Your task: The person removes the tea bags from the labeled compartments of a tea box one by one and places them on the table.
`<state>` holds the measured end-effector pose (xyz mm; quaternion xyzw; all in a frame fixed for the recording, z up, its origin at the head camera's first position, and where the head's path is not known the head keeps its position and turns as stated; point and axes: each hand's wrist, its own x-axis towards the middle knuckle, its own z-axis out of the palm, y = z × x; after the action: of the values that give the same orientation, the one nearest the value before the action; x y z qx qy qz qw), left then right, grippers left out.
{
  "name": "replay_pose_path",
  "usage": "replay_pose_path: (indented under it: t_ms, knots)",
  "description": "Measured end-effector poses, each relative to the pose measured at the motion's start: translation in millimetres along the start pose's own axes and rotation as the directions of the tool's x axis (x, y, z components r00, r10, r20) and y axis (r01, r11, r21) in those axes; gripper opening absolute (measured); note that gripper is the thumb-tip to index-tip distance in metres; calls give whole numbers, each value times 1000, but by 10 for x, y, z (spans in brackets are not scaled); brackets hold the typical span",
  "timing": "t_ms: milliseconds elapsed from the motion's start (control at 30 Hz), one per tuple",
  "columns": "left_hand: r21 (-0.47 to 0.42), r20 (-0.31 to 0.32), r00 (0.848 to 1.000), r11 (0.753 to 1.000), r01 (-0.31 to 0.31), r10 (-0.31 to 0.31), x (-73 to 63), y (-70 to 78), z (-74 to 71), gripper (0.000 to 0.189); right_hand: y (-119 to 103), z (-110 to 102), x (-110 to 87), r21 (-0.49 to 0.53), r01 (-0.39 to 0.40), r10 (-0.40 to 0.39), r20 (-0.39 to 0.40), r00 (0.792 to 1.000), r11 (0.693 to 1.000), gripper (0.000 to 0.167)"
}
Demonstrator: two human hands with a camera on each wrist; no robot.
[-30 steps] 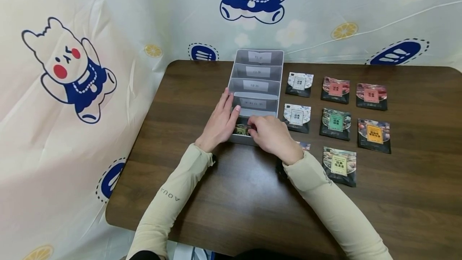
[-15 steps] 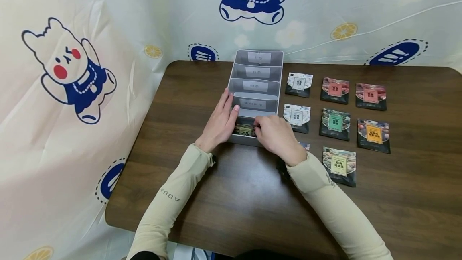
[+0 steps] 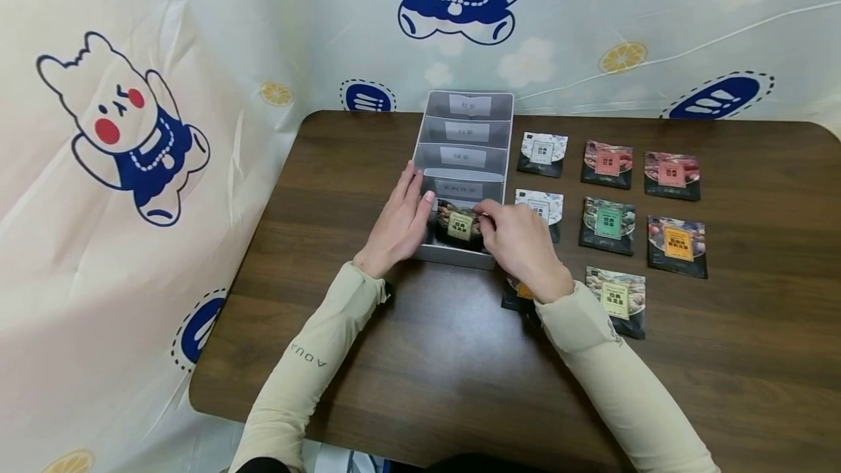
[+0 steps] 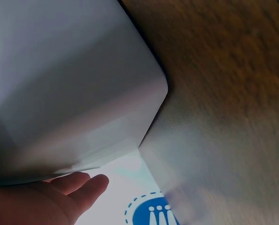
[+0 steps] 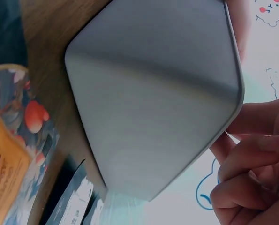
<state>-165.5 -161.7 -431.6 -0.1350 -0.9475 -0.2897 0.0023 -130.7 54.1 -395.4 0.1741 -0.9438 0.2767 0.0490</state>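
A grey divided box (image 3: pixel 453 257) with paper labels on its dividers stands on the table. In its front compartment a dark tea sachet (image 3: pixel 459 226) with a yellow-green label shows face up, and my right hand (image 3: pixel 522 245) pinches its right edge. Seen from the right wrist, the box's wall hides the sachet, and the curled fingers (image 5: pixel 245 164) are at the rim. My left hand (image 3: pixel 396 223) lies along the left side of the box with its fingers extended. The left wrist view shows those fingertips (image 4: pixel 101 182) just beyond the wall.
Right of the box, several tea sachets lie in rows, among them a white one (image 3: pixel 542 154), a red one (image 3: pixel 606 164), a green one (image 3: pixel 607 225) and an orange one (image 3: pixel 677 245). Another orange-labelled sachet (image 3: pixel 515 296) is partly under the right forearm. A printed curtain (image 3: pixel 315 35) hangs behind the table.
My right hand has moved slightly right, and the yellow-green tea sachet has come up into fuller view in the front compartment. My left hand has stayed in place.
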Motion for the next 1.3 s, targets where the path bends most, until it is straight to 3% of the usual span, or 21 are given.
replay_pose_path:
  t_ms: [167, 533, 767, 1100, 1300]
  knots:
    - [1, 1, 1000, 1000, 2, -2, 4, 1, 11, 66, 57, -21, -2, 22, -10, 11, -54, 998, 1000, 25]
    - [-2, -3, 1000, 1000, -7, 7, 8, -1, 21, 66, 122, -43, 8, 87, -80, 82, -24, 996, 993, 24]
    - [1, -9, 1000, 1000, -4, 4, 4, -3, 20, 67, 145, -81, 33, 195, -123, 125, 4, 992, 973, 27]
    - [12, -19, 1000, 1000, 1, 0, 14, -6, 13, 66, 232, -90, 81, 330, -97, 142, -116, 983, 939, 25]
    - [10, -9, 1000, 1000, 6, -6, 15, -14, 21, 68, 282, -79, 78, 387, -115, 167, -103, 981, 915, 26]
